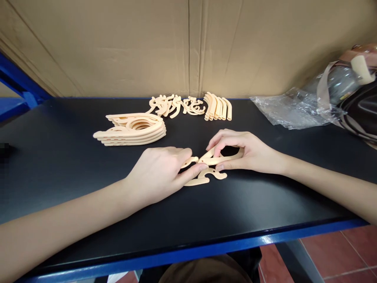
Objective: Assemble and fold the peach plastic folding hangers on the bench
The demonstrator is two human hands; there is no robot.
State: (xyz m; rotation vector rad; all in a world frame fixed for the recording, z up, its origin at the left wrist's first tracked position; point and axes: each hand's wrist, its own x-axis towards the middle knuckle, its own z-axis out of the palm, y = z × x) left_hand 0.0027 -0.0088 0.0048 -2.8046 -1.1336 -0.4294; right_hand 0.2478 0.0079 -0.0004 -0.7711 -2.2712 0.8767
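Cream plastic parts of a folding hanger lie between my two hands. My left hand (166,169) is closed on a small curved hanger piece (191,161), its thumb reaching toward the joint. My right hand (235,151) grips a longer hanger arm (226,158), fingers curled over it and thumb beneath. The two parts meet or overlap at the middle; whether they are joined cannot be seen. Just below, a loose hook-shaped piece (218,174) with a small hole rests on the black table (218,212), partly covered by my left thumb.
At the back left, a stack of hanger arms (132,137). Behind it lie piles of small hook pieces (166,105) and a row of curved tubes (218,107). A clear plastic bag (291,110) and a dark bag (361,108) sit at right. A cardboard wall (132,47) closes the back.
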